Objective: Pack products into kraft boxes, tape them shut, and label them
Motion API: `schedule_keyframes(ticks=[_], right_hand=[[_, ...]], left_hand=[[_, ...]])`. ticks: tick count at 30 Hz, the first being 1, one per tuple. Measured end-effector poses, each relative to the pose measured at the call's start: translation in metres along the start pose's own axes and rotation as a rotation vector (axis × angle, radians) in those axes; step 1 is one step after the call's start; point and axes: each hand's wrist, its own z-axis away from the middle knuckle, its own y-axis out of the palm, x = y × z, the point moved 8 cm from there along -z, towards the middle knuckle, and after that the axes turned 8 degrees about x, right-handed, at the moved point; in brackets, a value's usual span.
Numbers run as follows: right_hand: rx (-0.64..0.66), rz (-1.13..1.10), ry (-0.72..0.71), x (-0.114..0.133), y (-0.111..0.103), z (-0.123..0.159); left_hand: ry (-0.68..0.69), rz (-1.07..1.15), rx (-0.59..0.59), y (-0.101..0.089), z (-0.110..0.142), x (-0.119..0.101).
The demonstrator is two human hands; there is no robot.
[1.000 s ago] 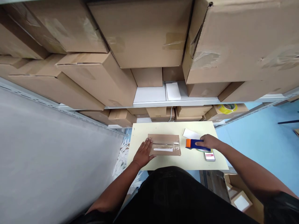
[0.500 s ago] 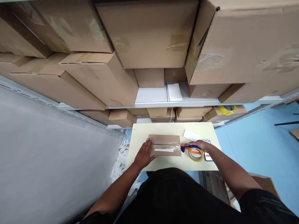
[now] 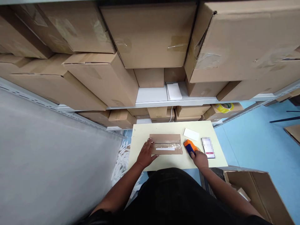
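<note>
My left hand [image 3: 146,154] lies flat over the left end of a small flat cardboard box [image 3: 164,138], fingers stretched out and thumb apart along its near side. Shiny clear tape runs along the box, and a white label strip [image 3: 165,149] shows on its near half. To the right of the box, my right hand [image 3: 200,159] grips an orange and blue tape dispenser [image 3: 191,147], its front pointing up and left, a little apart from the box. The dispenser's grip is mostly covered by my fingers.
On the pale yellow table [image 3: 138,140] lie a white card [image 3: 191,134] and a phone [image 3: 208,147]. Shelves packed with cartons [image 3: 150,37] stand behind, with a yellow tape roll [image 3: 224,107] on one. An open carton [image 3: 257,190] is at lower right, a grey wall [image 3: 51,150] at left.
My right hand has drawn the tape dispenser toward me and turned it, so its orange and blue front now points up and left. The left hand stays on the box.
</note>
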Motion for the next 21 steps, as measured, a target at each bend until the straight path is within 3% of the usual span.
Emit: schedule_keyframes(ticks=[5, 8, 11, 15, 21], right_hand=[[-0.079, 0.13, -0.038, 0.027, 0.006, -0.015], [-0.125, 0.074, -0.038, 0.027, 0.007, -0.011], [-0.192, -0.047, -0.177, 0.037, 0.006, 0.004], [-0.072, -0.336, -0.389, 0.063, 0.024, 0.012], [0.151, -0.698, -0.368, 0.09, 0.036, -0.005]], left_hand=[[-0.202, 0.295, -0.057, 0.01, 0.014, 0.014], [-0.34, 0.569, -0.028, 0.035, 0.029, 0.03], [-0.411, 0.761, 0.046, 0.064, 0.041, 0.043], [-0.452, 0.848, 0.069, 0.078, 0.039, 0.053], [-0.457, 0.985, 0.026, 0.064, 0.022, 0.038]])
